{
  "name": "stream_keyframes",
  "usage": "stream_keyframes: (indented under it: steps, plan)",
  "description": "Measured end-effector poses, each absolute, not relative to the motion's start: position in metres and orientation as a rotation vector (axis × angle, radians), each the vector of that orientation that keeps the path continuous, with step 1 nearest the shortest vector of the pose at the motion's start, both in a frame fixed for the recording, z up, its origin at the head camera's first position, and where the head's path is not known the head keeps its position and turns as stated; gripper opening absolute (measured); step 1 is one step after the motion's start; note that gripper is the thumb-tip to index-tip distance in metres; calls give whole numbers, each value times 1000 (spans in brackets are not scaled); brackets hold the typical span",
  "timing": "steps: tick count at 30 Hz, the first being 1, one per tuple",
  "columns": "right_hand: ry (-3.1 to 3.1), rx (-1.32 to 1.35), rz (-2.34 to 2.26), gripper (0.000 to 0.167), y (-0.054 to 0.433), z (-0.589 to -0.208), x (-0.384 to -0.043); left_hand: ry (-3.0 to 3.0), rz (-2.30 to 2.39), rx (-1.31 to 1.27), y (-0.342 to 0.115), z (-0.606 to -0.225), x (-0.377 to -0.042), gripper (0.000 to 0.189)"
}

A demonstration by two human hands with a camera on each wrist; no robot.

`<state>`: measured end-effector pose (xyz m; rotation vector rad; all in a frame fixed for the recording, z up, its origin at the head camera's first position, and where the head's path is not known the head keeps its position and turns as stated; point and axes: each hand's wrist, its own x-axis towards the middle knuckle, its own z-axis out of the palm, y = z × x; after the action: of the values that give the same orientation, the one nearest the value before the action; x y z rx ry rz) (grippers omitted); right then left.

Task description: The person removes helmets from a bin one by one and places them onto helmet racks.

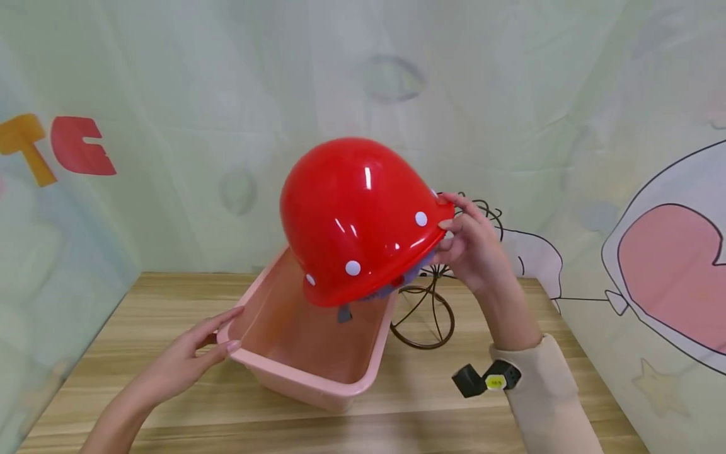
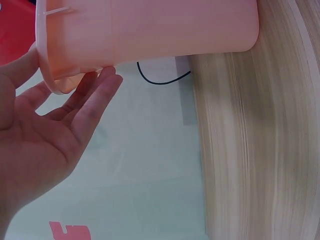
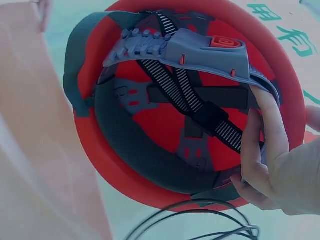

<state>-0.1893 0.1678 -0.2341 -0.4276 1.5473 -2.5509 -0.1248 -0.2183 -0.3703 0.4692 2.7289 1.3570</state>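
Note:
A glossy red hard hat [image 1: 351,208] with white round dots hangs tilted over the far part of a pink plastic bin [image 1: 295,369]. My right hand [image 1: 479,252] grips its brim at the right end. In the right wrist view, the fingers [image 3: 272,130] reach inside the shell beside the grey headband [image 3: 205,55] and striped black straps [image 3: 175,90]. My left hand [image 1: 181,362] holds the bin's near-left corner, thumb over the rim and the other fingers along the outer side. A small grey strap end [image 1: 345,313] dangles below the hat.
A dark wire stand [image 1: 422,343] with a round base stands right of the bin, partly behind the hat and right hand. Both rest on a wood-grain table [image 1: 170,302]. A printed fabric backdrop [image 1: 198,126] rises behind and at both sides.

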Motion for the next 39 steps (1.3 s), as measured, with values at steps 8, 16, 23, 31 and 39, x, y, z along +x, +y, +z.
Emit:
stream_keyframes:
  steps: [8,16,23,31,39]
  plan:
    - [1494,-477,-2700,33,185,-219,-199,2750,1359,504,-218,-372,-124,52]
    - [1466,-491,-2779,36,201,-220,-199,2763,1357,524,-219,-374,-125,52]
    - [1422,-572,-2812,37,216,-229,-199,2754,1345,499,-220,-377,-125,53]
    - [1305,-651,-2886,35,235,-238,-195,2751,1354,492,-220,-377,-124,53]
    - [1141,-686,-2964,34,256,-252,-191,2744,1367,493,-220,-377,-124,53]
